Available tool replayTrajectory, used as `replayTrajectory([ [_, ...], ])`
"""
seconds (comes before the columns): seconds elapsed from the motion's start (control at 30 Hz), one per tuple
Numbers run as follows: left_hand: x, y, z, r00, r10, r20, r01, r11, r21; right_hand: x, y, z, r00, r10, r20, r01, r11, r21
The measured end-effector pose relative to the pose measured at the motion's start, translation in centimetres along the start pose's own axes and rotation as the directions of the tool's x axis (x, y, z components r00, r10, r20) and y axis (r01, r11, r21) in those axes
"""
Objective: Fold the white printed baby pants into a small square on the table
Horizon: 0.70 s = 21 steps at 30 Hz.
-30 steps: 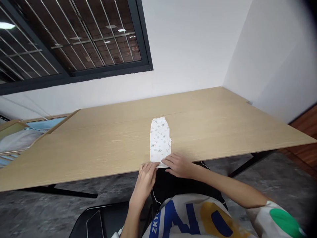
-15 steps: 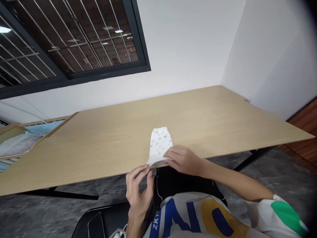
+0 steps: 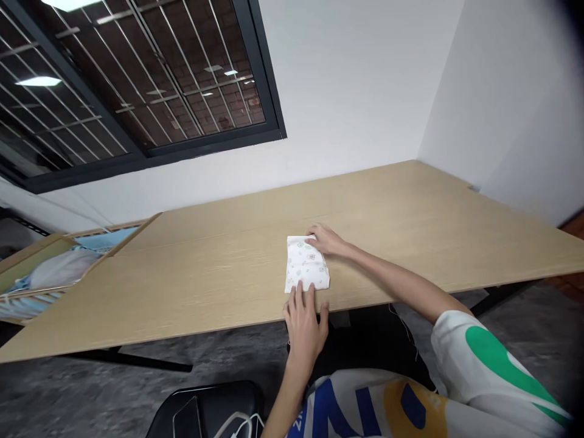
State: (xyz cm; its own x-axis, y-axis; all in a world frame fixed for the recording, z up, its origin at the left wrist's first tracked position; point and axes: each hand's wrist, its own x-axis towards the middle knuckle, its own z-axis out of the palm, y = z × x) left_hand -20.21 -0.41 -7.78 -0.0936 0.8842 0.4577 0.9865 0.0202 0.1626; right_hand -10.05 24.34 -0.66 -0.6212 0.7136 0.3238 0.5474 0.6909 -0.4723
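A white cloth [image 3: 305, 267] with small printed figures lies folded on the wooden table [image 3: 219, 261], near its front edge. My left hand [image 3: 305, 322] rests at the cloth's near edge, its fingers spread and the fingertips on the fabric. At the cloth's far right corner is my right hand [image 3: 326, 239], with its fingers curled over the edge; whether they pinch the fabric is hard to make out.
A wooden crib [image 3: 114, 255] with blue and white bedding [image 3: 66, 267] adjoins the table at the left. Below the front edge stands a black chair [image 3: 205, 410] with a dark flat object and a white cable. A barred window [image 3: 182, 73] is behind.
The cloth is now shorter and folded over, farther from the table's front edge. My right hand has moved from its near edge to its far corner. My left hand has opened flat onto it.
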Motion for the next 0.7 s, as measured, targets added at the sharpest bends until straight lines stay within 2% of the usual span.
replayTrajectory([
  [0.13,-0.1,0.5,0.5,0.999,0.000,0.037,-0.003,0.997,0.072,0.9,2.0,1.6,0.997,0.039,0.074,-0.037,0.999,-0.029],
  [0.23,-0.3,0.7,0.7,1.000,-0.012,0.029,0.009,0.994,0.112,0.9,2.2,2.0,0.995,0.027,0.098,-0.023,0.999,-0.046],
  [0.33,-0.5,0.9,0.8,0.999,-0.010,0.032,0.006,0.990,0.140,0.1,0.8,1.8,0.999,0.022,0.043,-0.018,0.996,-0.085],
  [0.43,-0.5,1.0,0.8,0.999,-0.010,0.036,0.005,0.989,0.147,-1.9,-2.4,1.8,0.988,-0.154,0.008,0.154,0.985,-0.080],
  [0.5,-0.5,1.1,0.8,0.999,-0.016,0.046,0.009,0.990,0.141,-3.8,-4.8,2.4,0.936,-0.345,0.067,0.346,0.938,-0.008],
  [0.57,-0.6,1.2,1.0,0.998,-0.022,0.065,0.013,0.990,0.140,-5.6,-6.6,3.4,0.850,-0.508,0.140,0.498,0.861,0.098],
  [0.63,-0.7,1.3,1.3,0.996,-0.025,0.083,0.012,0.989,0.150,-7.1,-7.6,4.6,0.774,-0.607,0.179,0.581,0.794,0.180],
  [0.7,-0.9,1.4,1.7,0.996,-0.028,0.089,0.012,0.985,0.171,-7.8,-7.6,5.8,0.748,-0.633,0.202,0.592,0.773,0.230],
])
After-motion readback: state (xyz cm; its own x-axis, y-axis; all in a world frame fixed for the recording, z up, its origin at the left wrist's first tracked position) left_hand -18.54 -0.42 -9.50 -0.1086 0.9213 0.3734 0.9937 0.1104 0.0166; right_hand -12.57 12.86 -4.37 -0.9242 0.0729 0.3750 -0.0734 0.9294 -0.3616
